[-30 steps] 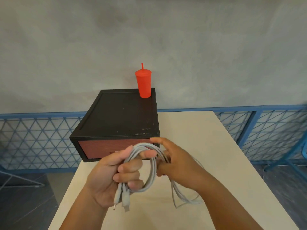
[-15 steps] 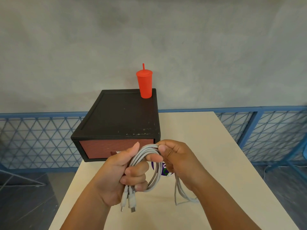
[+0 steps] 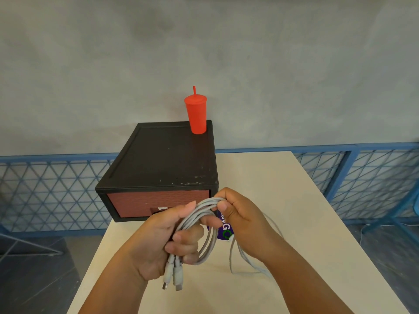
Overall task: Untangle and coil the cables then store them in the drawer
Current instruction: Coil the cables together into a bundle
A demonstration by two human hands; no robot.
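Coiled cables in left hand, right hand atop

Single head-worn wide-angle view, facing forward and down, close over table

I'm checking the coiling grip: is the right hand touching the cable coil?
Touching. The head view shows the right hand pinching the top of the grey cable coil between thumb and fingers. The left hand grips its lower part.
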